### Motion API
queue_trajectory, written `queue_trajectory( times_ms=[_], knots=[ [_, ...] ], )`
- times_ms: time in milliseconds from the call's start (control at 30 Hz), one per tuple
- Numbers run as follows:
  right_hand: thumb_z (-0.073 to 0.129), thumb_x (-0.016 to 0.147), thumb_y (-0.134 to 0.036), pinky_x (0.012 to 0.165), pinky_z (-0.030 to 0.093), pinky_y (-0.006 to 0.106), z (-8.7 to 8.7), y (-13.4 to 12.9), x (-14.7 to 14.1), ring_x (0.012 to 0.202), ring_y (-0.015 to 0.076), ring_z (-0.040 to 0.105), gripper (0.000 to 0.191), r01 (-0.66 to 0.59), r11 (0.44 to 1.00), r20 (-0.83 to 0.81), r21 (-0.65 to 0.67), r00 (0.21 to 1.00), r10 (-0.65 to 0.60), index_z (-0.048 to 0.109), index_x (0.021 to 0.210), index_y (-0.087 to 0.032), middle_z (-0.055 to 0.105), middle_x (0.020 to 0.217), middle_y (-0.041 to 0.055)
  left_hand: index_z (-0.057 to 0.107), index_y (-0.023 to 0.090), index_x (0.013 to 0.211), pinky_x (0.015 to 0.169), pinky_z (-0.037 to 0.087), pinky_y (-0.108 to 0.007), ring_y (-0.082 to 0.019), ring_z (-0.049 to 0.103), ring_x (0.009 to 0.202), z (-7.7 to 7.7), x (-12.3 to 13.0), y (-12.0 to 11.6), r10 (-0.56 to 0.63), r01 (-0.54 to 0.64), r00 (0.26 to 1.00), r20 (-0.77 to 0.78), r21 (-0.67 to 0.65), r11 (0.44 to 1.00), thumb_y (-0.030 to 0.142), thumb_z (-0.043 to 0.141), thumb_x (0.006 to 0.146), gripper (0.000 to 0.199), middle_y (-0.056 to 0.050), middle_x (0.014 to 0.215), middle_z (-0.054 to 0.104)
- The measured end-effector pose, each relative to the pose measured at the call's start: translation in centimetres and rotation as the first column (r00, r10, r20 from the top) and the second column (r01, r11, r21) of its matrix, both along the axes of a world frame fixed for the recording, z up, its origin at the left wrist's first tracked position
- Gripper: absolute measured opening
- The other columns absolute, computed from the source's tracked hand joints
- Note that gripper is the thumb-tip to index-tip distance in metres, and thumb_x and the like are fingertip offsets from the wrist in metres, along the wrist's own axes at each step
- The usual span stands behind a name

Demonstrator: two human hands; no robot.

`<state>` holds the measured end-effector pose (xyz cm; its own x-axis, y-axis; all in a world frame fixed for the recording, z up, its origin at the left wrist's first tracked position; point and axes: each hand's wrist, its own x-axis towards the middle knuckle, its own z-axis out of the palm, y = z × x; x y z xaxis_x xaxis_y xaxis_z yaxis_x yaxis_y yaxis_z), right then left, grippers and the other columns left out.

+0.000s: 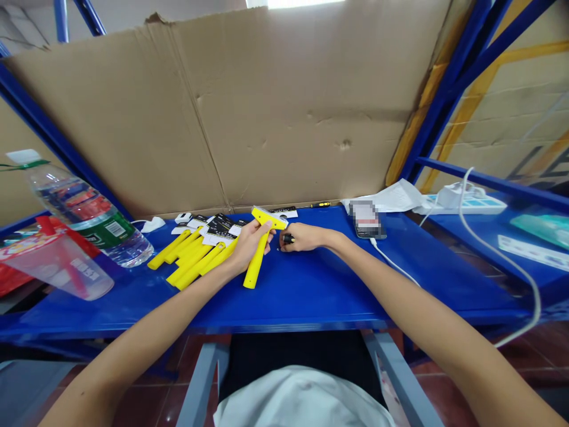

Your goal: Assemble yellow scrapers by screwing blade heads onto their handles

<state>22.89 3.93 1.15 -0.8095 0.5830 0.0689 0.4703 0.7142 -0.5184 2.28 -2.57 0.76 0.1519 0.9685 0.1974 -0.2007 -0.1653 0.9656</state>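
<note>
A yellow scraper with a wide head [256, 254] is held in my left hand [249, 244], its handle pointing down toward the table's front edge. My right hand [297, 237] is closed just right of the scraper's head, low over the blue table, with a black-and-yellow tool [288, 238] showing between its fingers. Several yellow handles [192, 261] lie side by side left of my left hand. Behind them are black-and-white cards [219, 226]. A small shiny piece [278, 249] lies by my right fingertips.
A large water bottle [100, 219] and a plastic cup [66, 267] stand tilted in view at the left. A phone [365, 219] with a white cable [395, 267] lies at the right, near a power strip [482, 203]. A yellow-black screwdriver [320, 205] lies by the cardboard [288, 107].
</note>
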Motion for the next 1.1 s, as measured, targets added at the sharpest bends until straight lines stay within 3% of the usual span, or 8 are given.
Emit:
queue_trajectory(
  times_ms=[400, 633, 867, 1000, 1100],
  knots=[
    [0.077, 0.083, -0.014, 0.07, 0.049, 0.025, 0.8, -0.4, 0.3, 0.072, 0.014, 0.066, 0.014, -0.028, 0.991, 0.049, -0.129, 0.998, 0.035, 0.084, 0.094, -0.014, 0.081, 0.085, 0.0017, 0.064, 0.016, 0.094, 0.044, 0.045, -0.02, -0.011, 0.055, 0.063, -0.1, 0.0, 0.3, 0.046, -0.045, 0.999, 0.013, -0.041, 0.998, 0.052, 0.091, 0.081, 0.047, -0.002, 0.082, 0.065],
    [0.076, 0.079, -0.018, 0.066, 0.046, 0.026, 1.7, -0.7, 0.9, 0.068, 0.0148, 0.064, 0.014, 0.002, 0.989, 0.014, -0.148, 1.0, 0.0, 0.084, 0.089, -0.014, 0.08, 0.082, 0.0019, 0.063, 0.017, 0.093, 0.043, 0.045, -0.02, -0.012, 0.056, 0.065, -0.1, -0.2, 0.5, 0.072, -0.07, 0.997, 0.022, -0.088, 0.994, 0.046, 0.091, 0.082, 0.042, -0.003, 0.084, 0.065],
    [0.071, 0.082, -0.026, 0.069, 0.045, 0.028, 4.1, -0.8, 2.4, 0.071, 0.0158, 0.063, 0.021, 0.063, 0.997, -0.159, -0.037, 0.985, -0.068, 0.083, 0.095, -0.015, 0.079, 0.083, 0.0023, 0.065, 0.015, 0.093, 0.041, 0.045, -0.021, -0.011, 0.058, 0.062, -0.1, -0.4, 0.7, 0.063, -0.059, 0.998, 0.023, -0.146, 0.987, 0.039, 0.087, 0.087, 0.033, -0.004, 0.084, 0.066],
    [0.072, 0.083, -0.026, 0.074, 0.045, 0.029, 4.0, -0.6, 2.2, 0.076, 0.0169, 0.064, 0.019, 0.113, 0.991, -0.264, 0.075, 0.96, -0.09, 0.082, 0.095, -0.016, 0.08, 0.088, 0.0033, 0.067, 0.014, 0.089, 0.038, 0.045, -0.023, -0.013, 0.058, 0.055, -0.1, -0.2, 0.6, 0.016, -0.017, 1.0, -0.002, -0.223, 0.975, 0.037, 0.085, 0.089, 0.029, -0.005, 0.076, 0.065],
    [0.072, 0.087, -0.025, 0.077, 0.045, 0.028, 3.4, -0.8, 1.4, 0.079, 0.0179, 0.067, 0.016, 0.102, 0.987, -0.25, 0.128, 0.966, -0.068, 0.081, 0.097, -0.016, 0.081, 0.091, 0.0041, 0.069, 0.013, 0.089, 0.035, 0.043, -0.023, -0.013, 0.057, 0.051, 0.0, 0.1, 0.3, -0.028, 0.023, 1.0, -0.015, -0.268, 0.963, 0.034, 0.084, 0.089, 0.026, -0.006, 0.074, 0.066]
  ],
)
